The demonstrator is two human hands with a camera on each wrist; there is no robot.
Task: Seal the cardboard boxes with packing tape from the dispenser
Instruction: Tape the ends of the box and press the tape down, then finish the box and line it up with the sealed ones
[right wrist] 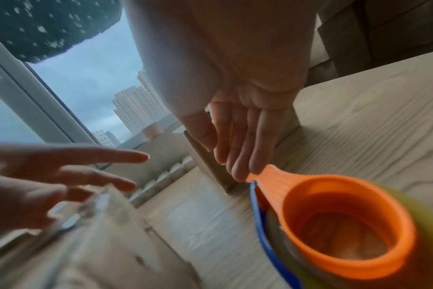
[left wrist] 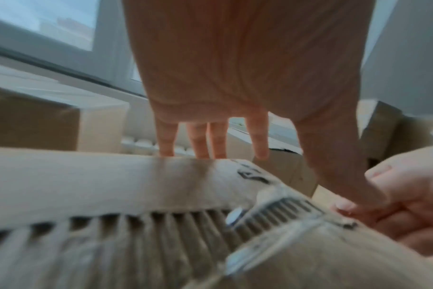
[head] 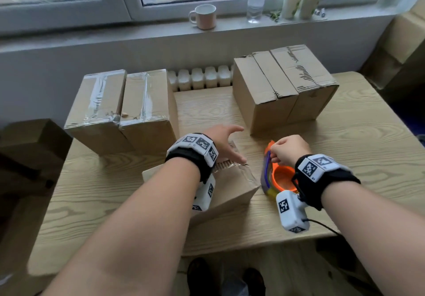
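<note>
A small cardboard box (head: 232, 185) stands at the table's front centre, with a shiny strip of clear tape near its torn top edge (left wrist: 235, 215). My left hand (head: 230, 145) hovers over the box top (left wrist: 111, 176) with fingers spread and straight, thumb (left wrist: 339, 166) reaching down by the box's right corner. Right of the box an orange and blue tape dispenser (head: 280, 178) stands on edge. My right hand (head: 287, 150) has its straight fingertips (right wrist: 240, 172) on the dispenser's orange tab (right wrist: 267, 174), thumb apart from it.
Two taped boxes (head: 99, 111) (head: 147, 109) stand at the back left of the wooden table (head: 345, 157). Two boxes without tape (head: 264, 93) (head: 305, 77) stand at the back right. A mug (head: 203, 17), a bottle and paper cups sit on the windowsill. More cartons flank the table.
</note>
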